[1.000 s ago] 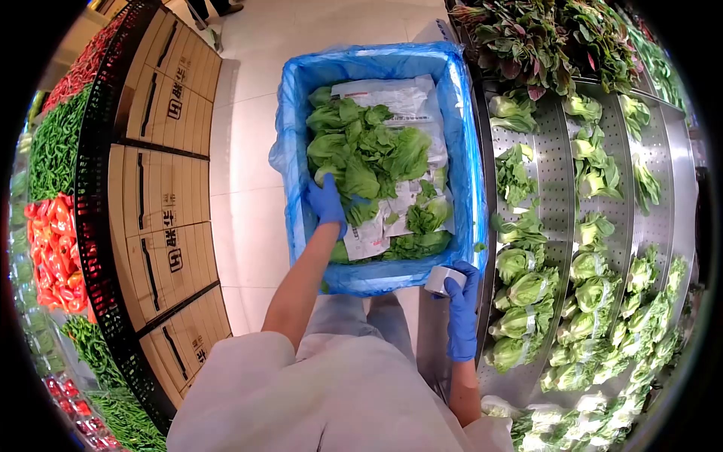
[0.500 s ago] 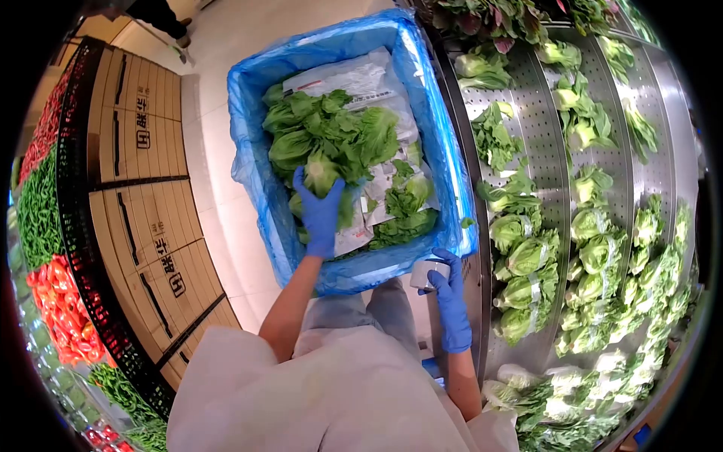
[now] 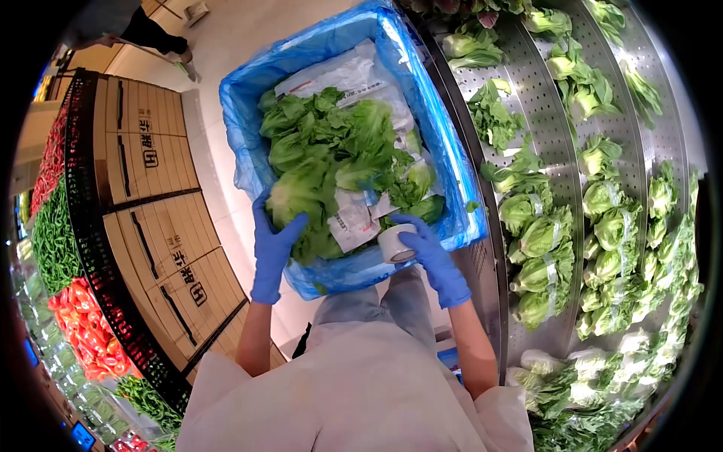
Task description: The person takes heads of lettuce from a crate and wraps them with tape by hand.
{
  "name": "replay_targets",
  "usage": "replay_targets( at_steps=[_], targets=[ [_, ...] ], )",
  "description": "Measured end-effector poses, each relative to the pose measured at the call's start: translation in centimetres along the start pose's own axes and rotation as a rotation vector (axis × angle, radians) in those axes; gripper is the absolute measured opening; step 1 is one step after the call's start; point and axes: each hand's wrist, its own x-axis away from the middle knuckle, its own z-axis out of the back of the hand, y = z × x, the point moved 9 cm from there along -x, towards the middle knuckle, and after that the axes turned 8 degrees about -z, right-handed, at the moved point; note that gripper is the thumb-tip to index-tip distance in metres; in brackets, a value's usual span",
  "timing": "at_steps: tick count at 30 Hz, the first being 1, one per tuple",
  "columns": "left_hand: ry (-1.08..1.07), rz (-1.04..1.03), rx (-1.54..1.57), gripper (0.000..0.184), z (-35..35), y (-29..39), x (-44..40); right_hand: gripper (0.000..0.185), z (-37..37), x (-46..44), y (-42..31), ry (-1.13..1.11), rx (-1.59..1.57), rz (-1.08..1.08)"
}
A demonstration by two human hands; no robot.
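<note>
A crate lined with blue plastic (image 3: 457,162) holds loose leafy lettuce (image 3: 331,128) and printed white paper (image 3: 354,224). My left hand (image 3: 277,245), in a blue glove, grips a head of lettuce (image 3: 295,192) at the crate's near left side, its fingers around the base. In my gloved right hand (image 3: 431,260) is a white roll of tape (image 3: 397,243), held over the crate's near edge, to the right of the lettuce head.
Sloping metal shelves (image 3: 546,162) on the right carry rows of lettuce (image 3: 544,236). Left are cardboard boxes (image 3: 162,248) beside a black-edged display of red peppers (image 3: 86,328) and green peppers (image 3: 54,233). A person (image 3: 147,34) stands at the upper left.
My left hand has drawn a lettuce head toward the crate's near left side. My right hand has moved left and up with the tape roll. The view has turned and shifted.
</note>
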Motion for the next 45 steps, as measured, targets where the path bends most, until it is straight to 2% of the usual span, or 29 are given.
replay_targets(
  at_steps=[1, 2, 3, 5, 8, 11, 13, 14, 15, 17, 18, 20, 21, 23, 24, 26, 27, 29, 31, 32, 33, 35, 36, 37, 39, 40, 41, 43, 45],
  targets=[
    [-0.005, 0.002, 0.001, 0.072, 0.1, 0.6, -0.2, 0.052, 1.2, 0.4, 0.8, 0.025, -0.202, -0.089],
    [-0.157, -0.031, -0.116, 0.072, -0.9, 1.3, -0.6, 0.048, 2.0, 0.9, 1.5, 0.049, -0.404, -0.175],
    [-0.308, -0.065, -0.234, 0.071, -2.1, 1.6, -0.7, 0.048, 2.4, 1.3, 1.2, 0.053, -0.405, -0.173],
    [-0.389, -0.089, -0.244, 0.076, -3.2, 1.9, -1.6, 0.043, 3.2, 1.8, -0.8, 0.017, -0.670, -0.020],
    [-0.597, -0.186, -0.212, 0.082, -6.2, 3.8, -1.6, 0.050, 3.9, 2.3, -2.8, 0.029, -0.628, 0.096],
    [-0.699, -0.264, -0.119, 0.079, -8.0, 5.5, -1.3, 0.059, 3.9, 4.0, -6.1, 0.066, -0.644, 0.227],
    [-0.752, -0.275, -0.118, 0.077, -9.0, 6.6, -1.2, 0.064, 3.6, 4.7, -7.9, -0.062, -0.859, 0.293],
    [-0.801, -0.283, -0.116, 0.074, -9.7, 7.2, -0.9, 0.068, 3.5, 4.6, -8.6, -0.149, -0.789, 0.324],
    [-0.809, -0.286, -0.117, 0.074, -10.1, 7.6, -0.6, 0.068, 3.5, 4.6, -8.5, -0.145, -0.794, 0.331],
    [-0.585, 0.048, 0.093, 0.064, -9.4, 6.1, -1.0, 0.065, 3.8, 4.8, -8.1, -0.089, -0.872, 0.343],
    [-0.591, 0.047, 0.092, 0.064, -10.0, 6.5, -1.1, 0.065, 3.7, 5.2, -8.4, -0.086, -0.875, 0.348],
    [-0.558, 0.447, 0.446, 0.055, -11.5, 5.0, -0.7, 0.057, 3.3, 6.2, -9.4, -0.130, -0.916, 0.387],
    [-0.566, 0.450, 0.444, 0.055, -11.9, 4.8, -1.0, 0.057, 3.5, 6.4, -9.4, -0.123, -0.920, 0.392],
    [-0.725, 0.601, 0.442, 0.055, -14.1, 3.5, -0.1, 0.052, 3.7, 6.4, -9.5, -0.166, -0.879, 0.328],
    [-0.742, 0.607, 0.442, 0.055, -14.9, 3.2, -0.4, 0.054, 4.3, 6.7, -10.0, -0.080, -0.738, 0.357],
    [-1.056, 0.570, 0.220, 0.050, -17.1, 2.8, 0.9, 0.055, 6.2, 5.8, -7.5, -0.010, -0.676, 0.284],
    [-1.068, 0.568, 0.220, 0.050, -17.9, 3.0, 1.4, 0.056, 7.1, 5.0, -5.4, 0.043, -0.614, 0.206],
    [-1.026, 0.543, 0.156, 0.045, -19.4, 3.1, 1.9, 0.058, 7.3, 5.1, -4.4, 0.007, -0.649, 0.262],
    [-1.010, 0.610, 0.277, 0.044, -20.2, 3.0, 2.6, 0.056, 7.8, 7.2, -4.7, -0.058, -1.011, 0.351],
    [-0.991, 0.680, 0.397, 0.043, -20.8, 3.1, 3.1, 0.056, 9.1, 7.6, -3.7, 0.010, -1.056, 0.381],
    [-1.003, 0.681, 0.386, 0.043, -21.2, 3.1, 3.6, 0.056, 9.7, 7.7, -3.0, 0.016, -1.066, 0.392],
    [-1.163, 0.698, 0.252, 0.039, -22.2, 2.9, 6.3, 0.053, 11.4, 7.9, -0.5, 0.139, -1.266, 0.370],
    [-1.215, 0.633, 0.161, 0.035, -22.7, 1.7, 7.5, 0.052, 11.3, 7.8, 0.1, 0.172, -1.222, 0.365],
    [-1.227, 0.633, 0.150, 0.035, -23.1, 0.6, 8.9, 0.053, 11.5, 7.4, 1.0, 0.171, -1.144, 0.395],
    [-1.109, 0.662, 0.216, 0.035, -23.7, -0.8, 11.1, 0.052, 12.2, 7.3, 3.3, 0.381, -1.134, 0.408],
    [-1.042, 0.677, 0.250, 0.039, -23.9, -3.0, 11.7, 0.044, 12.1, 7.6, 3.4, 0.325, -1.224, 0.464],
    [-1.058, 0.676, 0.235, 0.039, -24.5, -3.1, 12.0, 0.044, 12.6, 7.8, 3.8, 0.331, -1.238, 0.479],
    [-1.007, 0.822, 0.281, 0.040, -24.0, -4.0, 13.2, 0.048, 13.3, 8.2, 6.1, 0.420, -1.353, 0.473],
    [-1.019, 0.851, 0.228, 0.040, -23.9, -2.8, 13.6, 0.048, 13.6, 9.2, 6.0, 0.398, -1.448, 0.480]
  ],
)
